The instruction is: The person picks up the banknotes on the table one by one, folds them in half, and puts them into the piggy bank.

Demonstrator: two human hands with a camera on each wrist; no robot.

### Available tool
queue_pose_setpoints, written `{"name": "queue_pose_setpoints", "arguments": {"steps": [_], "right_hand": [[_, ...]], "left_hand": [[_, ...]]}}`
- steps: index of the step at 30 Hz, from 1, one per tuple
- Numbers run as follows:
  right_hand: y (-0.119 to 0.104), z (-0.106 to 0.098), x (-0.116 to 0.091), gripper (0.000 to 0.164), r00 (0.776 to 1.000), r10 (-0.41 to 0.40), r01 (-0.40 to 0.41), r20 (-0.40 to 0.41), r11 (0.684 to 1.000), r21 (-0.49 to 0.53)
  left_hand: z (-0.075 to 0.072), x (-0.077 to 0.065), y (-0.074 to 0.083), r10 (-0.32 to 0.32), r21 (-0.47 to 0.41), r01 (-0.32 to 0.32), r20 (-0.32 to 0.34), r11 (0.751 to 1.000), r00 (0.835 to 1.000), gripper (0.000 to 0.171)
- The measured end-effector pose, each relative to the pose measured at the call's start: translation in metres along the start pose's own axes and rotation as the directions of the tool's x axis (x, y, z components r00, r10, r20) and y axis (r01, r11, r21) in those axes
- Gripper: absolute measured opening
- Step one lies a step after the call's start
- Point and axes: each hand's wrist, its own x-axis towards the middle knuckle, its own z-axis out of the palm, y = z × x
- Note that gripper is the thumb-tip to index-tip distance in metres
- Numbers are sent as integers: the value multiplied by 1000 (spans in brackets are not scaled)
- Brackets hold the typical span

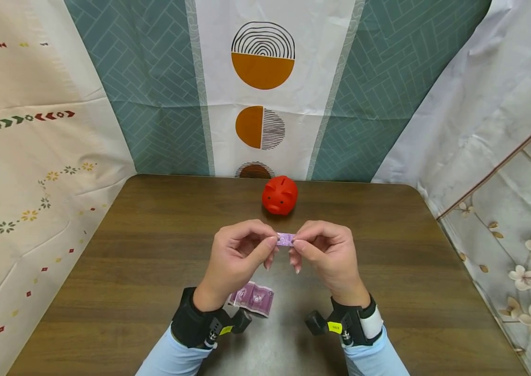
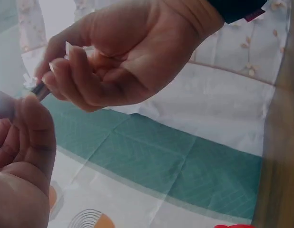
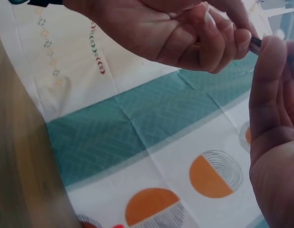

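A small folded purple banknote (image 1: 285,239) is stretched level between both hands over the middle of the table. My left hand (image 1: 239,253) pinches its left end between thumb and forefinger. At the opposite end, my right hand (image 1: 333,256) pinches it the same way, other fingers curled beneath. Both wrist views show the folded note edge-on as a thin dark strip (image 2: 40,90) between the fingertips. Beneath my left wrist, more purple notes (image 1: 261,300) with crease lines lie on the table, partly covered by the hand and wrist camera.
A red piggy bank (image 1: 280,196) stands just beyond the hands, near the back edge of the brown wooden table (image 1: 162,224). Patterned cloths hang behind and along both sides, including a teal and white one (image 1: 274,99) at the back.
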Motion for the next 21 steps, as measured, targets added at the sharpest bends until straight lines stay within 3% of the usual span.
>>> {"name": "queue_pose_setpoints", "arguments": {"steps": [5, 9, 16, 21], "right_hand": [[-5, -4, 0, 27, 999, -52, 51, 1, 973, -225], [-6, -6, 3, 23, 991, -119, 135, 67, 939, -316], [-3, -6, 6, 19, 959, -233, 277, 158, 881, -383], [-3, -3, 7, 16, 945, -281, 327, 168, 806, -494]], "left_hand": [[-5, 2, 4, 19, 192, -18, -3, 981, 1000, 37], [-7, 6, 6, 99, 282, -103, 30, 954, 995, 29], [-5, 10, 3, 242, 293, -257, 85, 921, 966, 8], [-3, 9, 1, 288, 323, -302, 90, 897, 953, 11]]}}
